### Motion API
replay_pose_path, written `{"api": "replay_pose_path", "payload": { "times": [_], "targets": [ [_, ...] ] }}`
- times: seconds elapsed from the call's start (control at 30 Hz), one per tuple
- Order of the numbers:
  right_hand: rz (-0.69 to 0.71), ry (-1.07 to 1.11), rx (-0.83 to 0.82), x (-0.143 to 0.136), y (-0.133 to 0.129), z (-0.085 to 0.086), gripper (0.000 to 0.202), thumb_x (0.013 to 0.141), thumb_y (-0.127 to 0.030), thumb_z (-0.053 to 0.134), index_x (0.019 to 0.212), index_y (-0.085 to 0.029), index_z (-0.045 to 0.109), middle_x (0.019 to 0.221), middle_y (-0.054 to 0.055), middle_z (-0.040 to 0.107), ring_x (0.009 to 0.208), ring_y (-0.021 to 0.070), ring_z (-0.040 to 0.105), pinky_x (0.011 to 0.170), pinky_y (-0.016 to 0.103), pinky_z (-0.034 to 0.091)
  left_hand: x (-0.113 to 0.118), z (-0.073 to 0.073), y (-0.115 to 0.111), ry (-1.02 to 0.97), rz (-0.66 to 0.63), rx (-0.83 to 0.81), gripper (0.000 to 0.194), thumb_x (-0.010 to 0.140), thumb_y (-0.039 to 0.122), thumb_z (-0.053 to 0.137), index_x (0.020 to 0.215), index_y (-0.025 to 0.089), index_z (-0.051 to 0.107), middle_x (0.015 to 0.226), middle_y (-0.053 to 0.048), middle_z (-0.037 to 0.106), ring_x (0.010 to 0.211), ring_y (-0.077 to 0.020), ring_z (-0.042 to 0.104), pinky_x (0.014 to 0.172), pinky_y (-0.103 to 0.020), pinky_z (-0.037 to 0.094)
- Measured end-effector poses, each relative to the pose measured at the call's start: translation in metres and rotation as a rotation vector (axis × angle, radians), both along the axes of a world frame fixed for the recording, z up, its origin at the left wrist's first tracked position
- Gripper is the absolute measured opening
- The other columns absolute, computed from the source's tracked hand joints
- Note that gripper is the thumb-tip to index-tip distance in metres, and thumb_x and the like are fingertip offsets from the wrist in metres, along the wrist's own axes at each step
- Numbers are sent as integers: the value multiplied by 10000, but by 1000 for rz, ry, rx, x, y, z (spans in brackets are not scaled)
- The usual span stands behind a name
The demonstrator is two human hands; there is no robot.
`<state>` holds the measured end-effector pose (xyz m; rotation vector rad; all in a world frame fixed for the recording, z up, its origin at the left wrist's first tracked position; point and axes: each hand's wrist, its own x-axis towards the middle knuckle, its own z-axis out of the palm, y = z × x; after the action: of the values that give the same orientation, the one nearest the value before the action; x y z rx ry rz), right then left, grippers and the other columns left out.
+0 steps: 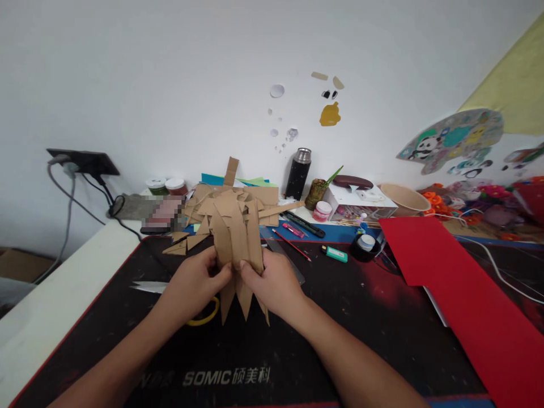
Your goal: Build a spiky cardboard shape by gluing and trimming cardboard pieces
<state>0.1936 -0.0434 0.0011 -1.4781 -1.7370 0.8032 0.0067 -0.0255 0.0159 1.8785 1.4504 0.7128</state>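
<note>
Between my two hands is a piece of brown cardboard (238,238) made of upright strips, with pointed ends hanging below my fingers. My left hand (199,280) grips its left side, thumb pressed on the front. On the right side my right hand (276,280) holds it the same way, thumb near the middle. Fingers behind the cardboard are hidden. Under my left wrist lie scissors (203,318) with yellow handles, their blades (148,287) pointing left. Behind the held piece, a heap of cardboard scraps (198,207) spreads over the back of the mat.
A metal ruler (285,255), red pencil (293,246), black utility knife (304,224) and green lighter-like item (335,253) lie right of my hands. A black thermos (298,173) stands by the wall. Red card (463,294) covers the right side; cables (70,221) hang at left.
</note>
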Motion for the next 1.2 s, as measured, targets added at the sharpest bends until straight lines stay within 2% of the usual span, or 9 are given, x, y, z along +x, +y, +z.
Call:
{"api": "replay_pose_path", "payload": {
  "times": [0.2,0.33,0.47,0.8,0.93,1.07,1.13,1.2],
  "targets": [
    [-10,21,18,-2,0,-5,176,941,-286,666,1046,-191,768,995,90,816,890,250,757,757,304,500,2,-3,0,44,30,35,250,832,431,548,883,228,684,842,-47,800,776,-281,730,668,-333,499],
    [-14,26,7,-4,-1,-5,177,939,-278,665,1049,-192,773,1016,99,824,924,267,772,761,310,502,6,-5,-1,162,77,103,199,842,420,540,827,243,629,722,-20,715,687,-250,665,629,-318,440],
    [-38,23,-11,-6,-2,-4,182,941,-280,667,1061,-197,777,1039,105,830,954,280,781,776,317,508,11,-5,-2,288,103,149,192,853,428,485,795,257,547,688,-26,641,670,-264,634,627,-337,387],
    [-55,3,10,-7,-1,-5,165,932,-268,650,1005,-194,779,963,102,817,865,272,756,728,323,474,18,-6,-1,301,105,106,166,864,430,437,828,277,488,780,-71,688,763,-310,670,684,-366,386],
    [-68,2,-12,-6,-1,-4,165,932,-289,657,991,-194,779,971,110,815,881,285,756,737,334,488,19,-8,-3,232,109,122,176,868,430,440,839,272,512,785,-64,695,771,-310,676,686,-366,398],
    [-49,127,-47,-6,1,-6,170,928,-264,651,1023,-198,776,1020,102,822,943,289,768,801,352,539,18,-5,-5,100,106,147,173,862,427,482,813,271,537,735,-26,675,718,-280,655,666,-351,424],
    [-22,245,-71,-6,2,-8,206,930,-262,643,1076,-198,773,1073,99,823,1005,294,773,857,374,563,15,-3,-5,-25,85,128,189,852,430,539,851,254,609,786,-26,717,769,-279,680,702,-346,469],
    [32,389,-95,-4,4,-10,262,937,-282,631,1141,-187,766,1144,107,817,1068,304,769,917,409,573,11,-4,-5,-215,50,26,263,851,466,613,947,233,688,878,-36,772,829,-283,709,746,-345,518]
  ]
}}
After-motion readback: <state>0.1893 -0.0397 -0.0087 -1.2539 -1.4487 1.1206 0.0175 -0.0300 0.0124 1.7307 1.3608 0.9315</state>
